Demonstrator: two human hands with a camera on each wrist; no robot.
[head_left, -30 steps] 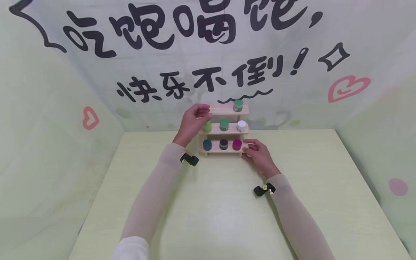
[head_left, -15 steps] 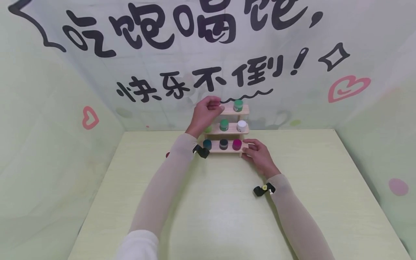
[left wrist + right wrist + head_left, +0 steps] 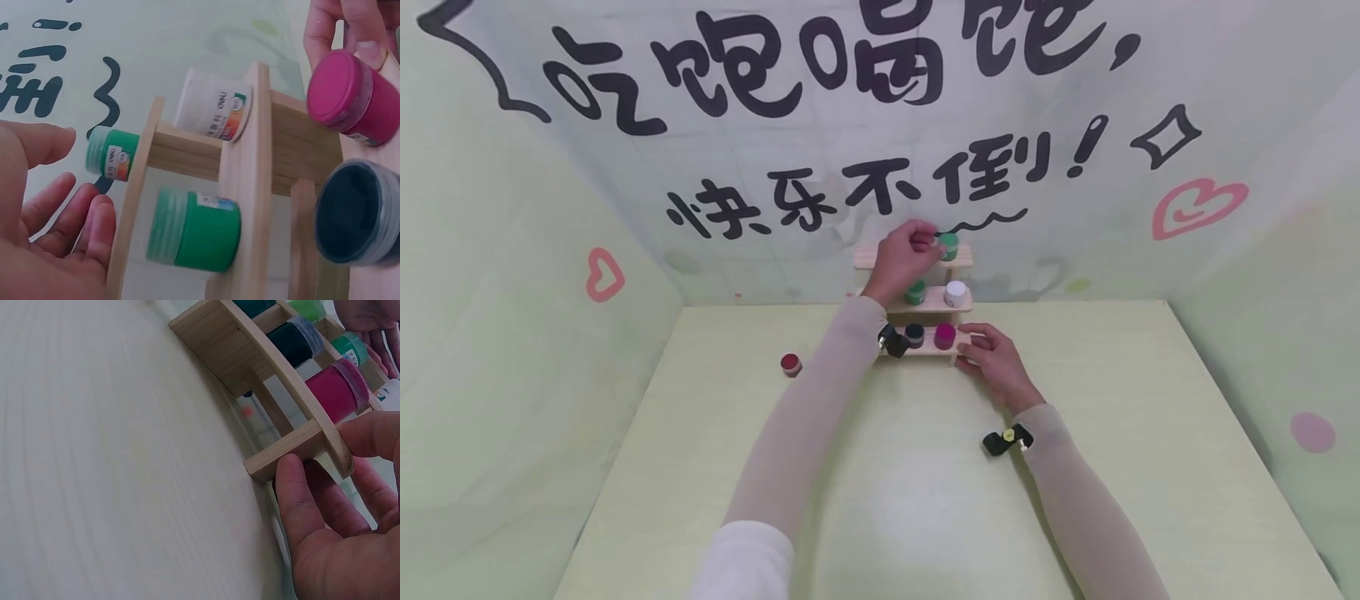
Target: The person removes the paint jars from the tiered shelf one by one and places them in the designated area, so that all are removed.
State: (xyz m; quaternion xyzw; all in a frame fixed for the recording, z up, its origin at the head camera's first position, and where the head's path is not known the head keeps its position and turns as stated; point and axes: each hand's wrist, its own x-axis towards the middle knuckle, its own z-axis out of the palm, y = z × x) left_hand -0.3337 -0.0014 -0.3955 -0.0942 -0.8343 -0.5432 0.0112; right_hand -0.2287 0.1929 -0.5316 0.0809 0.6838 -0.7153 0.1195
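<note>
A small three-tier wooden display rack (image 3: 867, 257) stands at the back of the table, bearing paint jars. My left hand (image 3: 904, 265) reaches over its upper tiers, thumb and fingers parted around a green paint jar (image 3: 114, 154) on the top tier, with nothing pinched. On the middle tier are another green jar (image 3: 195, 230) and a white jar (image 3: 212, 105). Below them sit a dark jar (image 3: 357, 212) and a magenta jar (image 3: 353, 97). With thumb and fingers, my right hand (image 3: 340, 519) grips the right end of the lowest tier. My left forearm hides the rack's lower left part.
A red-lidded jar (image 3: 791, 365) stands on the pale table (image 3: 925, 483), left of the rack and beside my left sleeve. Close behind the rack rises a wall sheet (image 3: 737, 275) with large black lettering. Side sheets flank the table.
My left hand has moved rightward along the top tier to the green jar there. Its forearm now uncovers the red jar and covers the rack's left side. The right hand keeps its grip.
</note>
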